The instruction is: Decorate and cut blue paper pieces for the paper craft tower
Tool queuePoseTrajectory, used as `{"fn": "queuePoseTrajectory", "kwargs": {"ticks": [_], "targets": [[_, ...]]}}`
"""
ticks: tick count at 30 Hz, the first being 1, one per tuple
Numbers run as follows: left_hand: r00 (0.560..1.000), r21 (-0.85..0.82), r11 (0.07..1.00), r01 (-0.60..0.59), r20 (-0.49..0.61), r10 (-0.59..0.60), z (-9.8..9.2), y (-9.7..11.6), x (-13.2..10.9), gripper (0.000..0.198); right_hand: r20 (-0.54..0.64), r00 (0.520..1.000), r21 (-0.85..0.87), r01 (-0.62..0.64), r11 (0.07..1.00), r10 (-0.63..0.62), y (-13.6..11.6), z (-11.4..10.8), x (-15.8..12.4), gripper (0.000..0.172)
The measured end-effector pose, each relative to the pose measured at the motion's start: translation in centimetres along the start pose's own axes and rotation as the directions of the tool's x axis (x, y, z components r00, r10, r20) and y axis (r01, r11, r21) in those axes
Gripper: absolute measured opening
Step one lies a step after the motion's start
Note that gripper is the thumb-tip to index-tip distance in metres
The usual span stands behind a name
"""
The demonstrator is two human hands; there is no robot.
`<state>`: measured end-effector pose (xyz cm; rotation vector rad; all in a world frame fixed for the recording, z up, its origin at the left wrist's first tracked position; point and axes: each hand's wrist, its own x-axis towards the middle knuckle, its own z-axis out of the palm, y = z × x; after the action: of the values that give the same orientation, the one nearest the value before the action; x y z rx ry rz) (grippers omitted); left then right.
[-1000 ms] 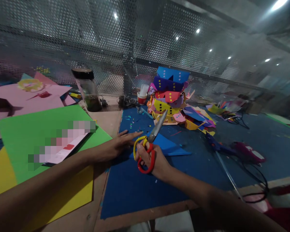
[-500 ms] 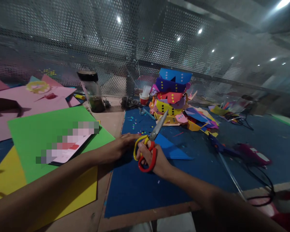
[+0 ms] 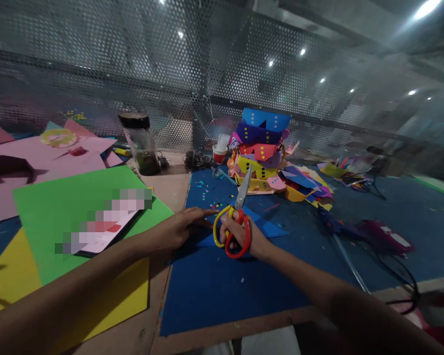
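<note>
My right hand (image 3: 249, 239) grips a pair of scissors (image 3: 237, 219) with yellow and red handles, its closed blades pointing up and away. My left hand (image 3: 177, 228) lies flat with fingers stretched on a light blue paper piece (image 3: 266, 228), which rests on a dark blue sheet (image 3: 214, 286). The scissors stand just right of my left fingertips, over the light blue paper.
A stack of coloured paper pieces (image 3: 262, 148) stands behind the scissors. A dark-lidded jar (image 3: 140, 143) and a small cup (image 3: 219, 150) sit by the perforated metal wall. Green (image 3: 52, 207), yellow (image 3: 7, 271) and pink (image 3: 40, 162) sheets lie left. A glue gun with cable (image 3: 373, 236) lies right.
My right hand has shifted slightly right and forward with the scissors, and the blades now point more upright. My left hand stays on the light blue paper.
</note>
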<state>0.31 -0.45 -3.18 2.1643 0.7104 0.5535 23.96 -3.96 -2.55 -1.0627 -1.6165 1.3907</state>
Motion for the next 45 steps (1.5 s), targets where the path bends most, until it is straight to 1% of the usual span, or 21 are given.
{"fn": "queuePoseTrajectory", "kwargs": {"ticks": [3, 6, 8, 11, 16, 20, 23, 27, 30, 33, 36, 41, 45], "targets": [[1.0, 0.085, 0.996, 0.005, -0.015, -0.004, -0.2, 0.2, 0.1, 0.061, -0.013, 1.0, -0.013, 0.022, 1.0, -0.022, 0.0, -0.1, -0.3, 0.056], [0.998, 0.258, 0.966, -0.036, -0.034, 0.046, -0.5, 0.0, 0.2, 0.051, -0.001, 0.999, -0.017, 0.043, 0.999, -0.043, 0.0, 0.2, -0.7, 0.053], [0.997, 0.347, 0.935, -0.074, 0.002, 0.078, -0.6, -0.3, 0.4, 0.049, 0.005, 0.999, -0.02, 0.044, 0.999, -0.044, 0.0, 0.4, -0.8, 0.052], [0.991, 0.402, 0.908, -0.116, 0.104, 0.081, -1.0, -0.7, 0.6, 0.044, 0.002, 0.999, -0.031, 0.043, 0.999, -0.043, 0.2, 0.6, -0.9, 0.053], [0.989, 0.413, 0.908, -0.069, 0.15, 0.007, -1.4, -0.9, 0.6, 0.046, -0.029, 0.998, -0.035, 0.05, 0.998, -0.051, 0.6, 0.5, -0.9, 0.051], [0.986, 0.453, 0.89, -0.054, 0.167, -0.025, -1.6, -1.2, 0.5, 0.04, -0.047, 0.997, -0.029, 0.058, 0.998, -0.059, 0.6, 0.7, -0.9, 0.048], [0.987, 0.443, 0.895, -0.058, 0.162, -0.017, -1.7, -1.6, 0.5, 0.04, -0.031, 0.998, 0.004, 0.051, 0.999, -0.051, 0.4, 1.1, -1.0, 0.045], [0.987, 0.412, 0.908, -0.08, 0.157, 0.016, -1.6, -1.9, 0.5, 0.035, 0.038, 0.997, -0.001, 0.072, 0.997, -0.072, 0.3, 1.7, -1.1, 0.047], [0.989, 0.399, 0.912, -0.091, 0.141, 0.037, -1.5, -1.9, 0.5, 0.037, 0.033, 0.995, -0.01, 0.094, 0.995, -0.094, 0.3, 2.2, -1.0, 0.046], [0.991, 0.392, 0.916, -0.081, 0.13, 0.033, -1.5, -1.9, 0.5, 0.036, 0.025, 0.996, -0.017, 0.084, 0.996, -0.083, 0.3, 2.6, -0.9, 0.045], [0.991, 0.369, 0.926, -0.073, 0.128, 0.027, -1.6, -1.7, 0.5, 0.037, 0.053, 0.995, -0.039, 0.087, 0.995, -0.085, 0.1, 3.1, -0.6, 0.045], [0.992, 0.347, 0.933, -0.092, 0.113, 0.056, -1.7, -1.5, 0.4, 0.036, 0.094, 0.991, -0.1, 0.105, 0.989, -0.096, -0.3, 3.3, -0.5, 0.041], [0.993, 0.346, 0.933, -0.096, 0.1, 0.065, -1.7, -1.5, 0.3, 0.035, 0.085, 0.992, -0.111, 0.1, 0.989, -0.091, -0.3, 3.4, -0.5, 0.043]]}}
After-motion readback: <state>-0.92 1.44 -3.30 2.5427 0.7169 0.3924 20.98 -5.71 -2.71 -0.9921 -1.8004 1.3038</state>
